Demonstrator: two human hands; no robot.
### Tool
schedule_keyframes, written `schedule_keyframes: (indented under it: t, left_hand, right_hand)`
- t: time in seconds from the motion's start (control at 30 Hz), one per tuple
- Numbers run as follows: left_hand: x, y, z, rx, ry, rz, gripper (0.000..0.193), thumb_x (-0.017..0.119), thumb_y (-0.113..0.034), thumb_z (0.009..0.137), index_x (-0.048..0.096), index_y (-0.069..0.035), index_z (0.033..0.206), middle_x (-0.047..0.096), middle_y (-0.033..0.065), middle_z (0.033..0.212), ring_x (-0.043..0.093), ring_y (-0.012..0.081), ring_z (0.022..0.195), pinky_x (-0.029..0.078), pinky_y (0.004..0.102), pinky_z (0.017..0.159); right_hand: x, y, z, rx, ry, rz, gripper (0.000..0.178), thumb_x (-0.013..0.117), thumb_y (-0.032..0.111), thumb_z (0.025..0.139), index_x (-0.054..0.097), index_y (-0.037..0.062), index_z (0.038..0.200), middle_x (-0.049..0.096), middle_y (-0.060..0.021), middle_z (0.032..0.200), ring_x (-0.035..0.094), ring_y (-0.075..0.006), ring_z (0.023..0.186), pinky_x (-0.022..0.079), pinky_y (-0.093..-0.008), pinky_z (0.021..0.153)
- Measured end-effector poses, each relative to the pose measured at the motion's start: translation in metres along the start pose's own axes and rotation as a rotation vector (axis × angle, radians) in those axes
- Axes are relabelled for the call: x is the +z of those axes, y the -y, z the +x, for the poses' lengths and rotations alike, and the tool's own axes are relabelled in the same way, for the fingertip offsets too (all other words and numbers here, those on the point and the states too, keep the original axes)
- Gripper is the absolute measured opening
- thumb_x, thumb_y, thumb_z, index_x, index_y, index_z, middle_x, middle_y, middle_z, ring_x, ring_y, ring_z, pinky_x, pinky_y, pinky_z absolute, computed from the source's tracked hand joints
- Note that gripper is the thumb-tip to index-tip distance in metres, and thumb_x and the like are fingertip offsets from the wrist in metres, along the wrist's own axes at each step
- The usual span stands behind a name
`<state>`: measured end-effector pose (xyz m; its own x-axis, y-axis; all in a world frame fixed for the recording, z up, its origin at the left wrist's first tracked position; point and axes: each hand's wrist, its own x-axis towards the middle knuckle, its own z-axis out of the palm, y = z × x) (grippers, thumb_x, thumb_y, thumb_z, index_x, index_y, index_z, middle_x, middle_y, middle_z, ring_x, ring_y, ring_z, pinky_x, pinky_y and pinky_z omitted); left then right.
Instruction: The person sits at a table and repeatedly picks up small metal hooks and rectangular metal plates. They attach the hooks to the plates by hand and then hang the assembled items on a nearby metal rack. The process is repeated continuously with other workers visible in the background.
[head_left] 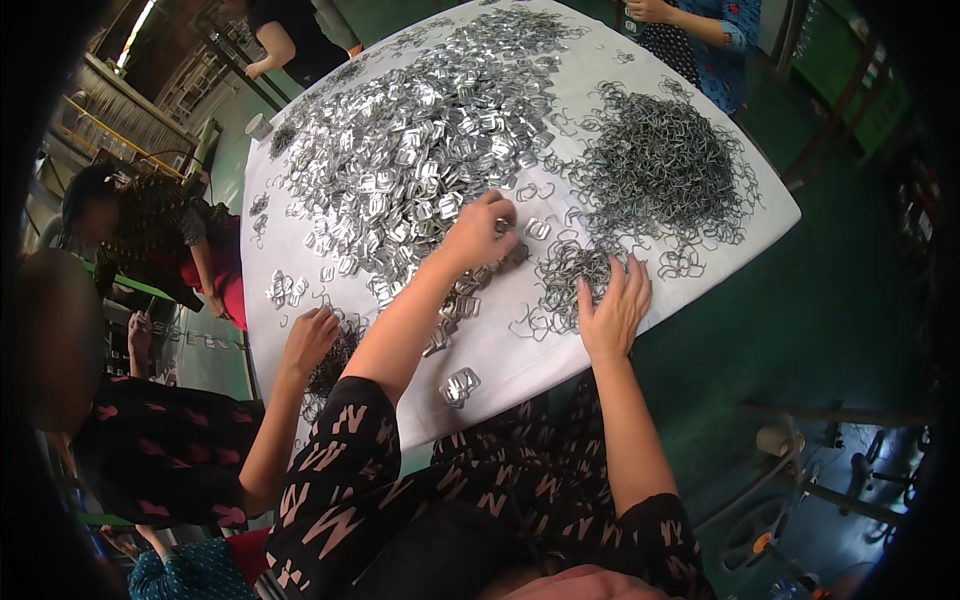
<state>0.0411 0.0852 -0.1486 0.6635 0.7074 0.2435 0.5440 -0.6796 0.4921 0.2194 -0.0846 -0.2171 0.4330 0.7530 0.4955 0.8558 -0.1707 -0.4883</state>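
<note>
My left hand (481, 232) is over the near edge of a large heap of shiny flat metal buckles (420, 140). Its fingers curl toward the thumb around a small piece I cannot make out. Just right of it, a single buckle (538, 229) lies on the white table (520, 372). My right hand (617, 308) rests at a small pile of bent wire hooks (572, 272), fingers stretched out and touching the hooks. Below my left forearm, a few buckles (460, 386) lie together near the table's edge.
A big mound of bent wire hooks (660, 165) stands at the right. To my left, a co-worker's hand (312, 338) reaches to another dark hook pile (338, 362). More people stand around the table. A white cup (258, 127) is at the far left edge.
</note>
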Motion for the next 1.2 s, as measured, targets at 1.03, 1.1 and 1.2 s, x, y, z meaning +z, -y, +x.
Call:
schedule_keyframes:
  t: [1.03, 1.1, 1.2]
  left_hand:
    - [0.077, -0.042, 0.091, -0.163, -0.076, -0.128, 0.060, 0.054, -0.041, 0.093, 0.045, 0.009, 0.125, 0.047, 0.0326, 0.130, 0.047, 0.0452, 0.120, 0.041, 0.0431, 0.100]
    - [0.093, 0.005, 0.118, -0.141, -0.240, 0.142, 0.063, 0.049, -0.047, 0.094, 0.044, 0.007, 0.127, 0.047, 0.0281, 0.131, 0.047, 0.0406, 0.123, 0.041, 0.0419, 0.100]
    - [0.100, 0.018, 0.130, -0.196, -0.157, 0.460, 0.064, 0.046, -0.051, 0.095, 0.048, 0.007, 0.122, 0.048, 0.0268, 0.129, 0.049, 0.0404, 0.118, 0.042, 0.0436, 0.096]
  right_hand:
    - [0.001, -0.001, 0.002, 0.043, 0.057, -0.047, 0.060, 0.063, 0.043, 0.084, 0.047, 0.0040, 0.126, 0.042, -0.0205, 0.135, 0.034, -0.0378, 0.130, 0.023, -0.0577, 0.108]
    - [-0.001, 0.004, 0.004, 0.030, 0.083, -0.029, 0.060, 0.063, 0.043, 0.084, 0.047, 0.0039, 0.126, 0.042, -0.0204, 0.134, 0.034, -0.0379, 0.130, 0.023, -0.0580, 0.107]
    - [-0.001, 0.002, 0.004, 0.039, 0.072, -0.025, 0.059, 0.063, 0.043, 0.084, 0.047, 0.0038, 0.126, 0.042, -0.0203, 0.134, 0.034, -0.0378, 0.129, 0.023, -0.0581, 0.107]
